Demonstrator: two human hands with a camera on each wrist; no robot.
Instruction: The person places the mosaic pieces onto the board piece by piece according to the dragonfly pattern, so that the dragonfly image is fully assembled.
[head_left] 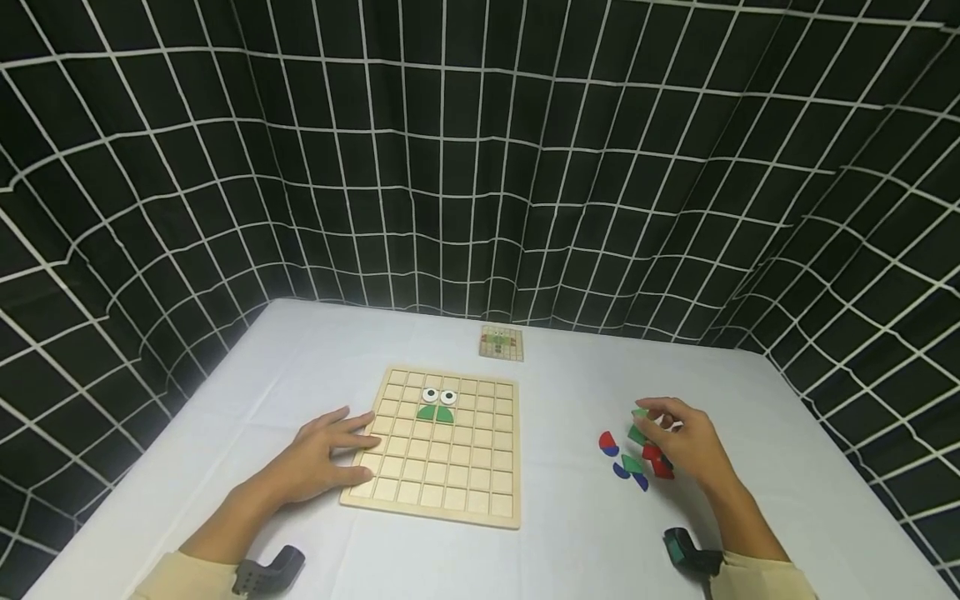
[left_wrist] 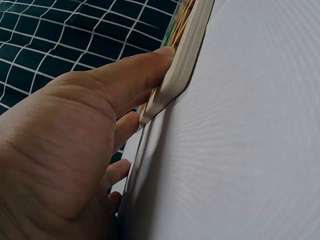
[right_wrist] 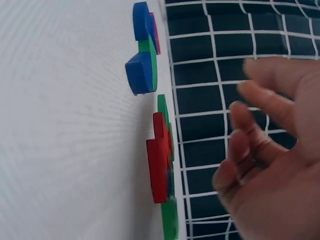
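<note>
A square wooden grid board (head_left: 450,454) lies on the table, with two round eye pieces (head_left: 439,396) and two green quarter-round pieces (head_left: 435,413) set near its top. My left hand (head_left: 322,454) is spread along the board's left side, its thumb resting on the edge in the left wrist view. Over the loose pieces on the right hovers my right hand (head_left: 686,437), fingers bent and thumb near the index fingertip. No piece shows between those fingers in the right wrist view. Below are red pieces (right_wrist: 158,165), blue pieces (right_wrist: 140,72) and green pieces (head_left: 632,463).
Behind the board lies a small pattern card (head_left: 501,342) with a coloured figure on a grid. White cloth (head_left: 570,542) covers the table. Dark curtains (head_left: 480,167) with white grid lines rise around its back and sides.
</note>
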